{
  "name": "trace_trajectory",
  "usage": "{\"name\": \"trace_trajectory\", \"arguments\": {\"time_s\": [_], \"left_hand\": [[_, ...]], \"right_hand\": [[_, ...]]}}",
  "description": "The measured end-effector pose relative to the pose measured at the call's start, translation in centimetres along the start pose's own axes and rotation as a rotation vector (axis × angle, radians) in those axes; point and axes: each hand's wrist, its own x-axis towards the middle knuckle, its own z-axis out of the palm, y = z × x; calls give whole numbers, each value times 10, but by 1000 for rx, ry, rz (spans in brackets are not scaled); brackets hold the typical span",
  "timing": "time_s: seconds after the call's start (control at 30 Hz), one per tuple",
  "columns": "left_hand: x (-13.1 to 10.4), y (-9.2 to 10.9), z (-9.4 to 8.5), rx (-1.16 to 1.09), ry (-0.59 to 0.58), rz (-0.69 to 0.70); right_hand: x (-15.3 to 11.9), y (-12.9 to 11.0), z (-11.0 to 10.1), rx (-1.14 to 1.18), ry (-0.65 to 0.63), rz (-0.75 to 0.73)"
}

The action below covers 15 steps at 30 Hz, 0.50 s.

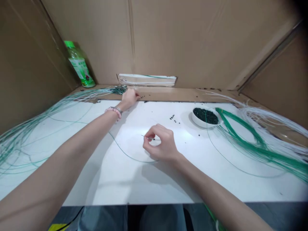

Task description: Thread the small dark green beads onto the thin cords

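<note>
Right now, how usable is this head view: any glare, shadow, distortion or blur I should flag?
Head view: wide-angle bending curves the white table edges; soft glare washes its centre; faint shadows fall under both arms; top right corner is vignetted dark. The left hand and right hand are sharp, but the thin green strand is barely resolved.

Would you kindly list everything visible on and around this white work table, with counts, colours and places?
Green-capped plastic drink bottle: one, green and white, far left corner against the cardboard wall.
White round bowl of small dark beads: one, right of centre.
Loose dark beads: several, scattered left of the bowl.
Thick bundle of green strings: one, right side.
Pale green string bundle: one, left side, running to the far edge.
White flat table: one.
Pink bead bracelet: one, left wrist.
Left hand: on the pale bundle's far end.
Right hand: centre, pinching a thin green string.
</note>
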Motion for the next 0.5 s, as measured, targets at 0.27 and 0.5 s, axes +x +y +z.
{"name": "trace_trajectory", "arguments": {"time_s": [0.27, 0.5], "left_hand": [[-1, 26, -14, 106, -119, 222], [3, 163, 21, 48, -336, 562]], "right_hand": [[0, 4, 4, -7, -104, 25], [-2, 5, 7, -109, -243, 6]]}}
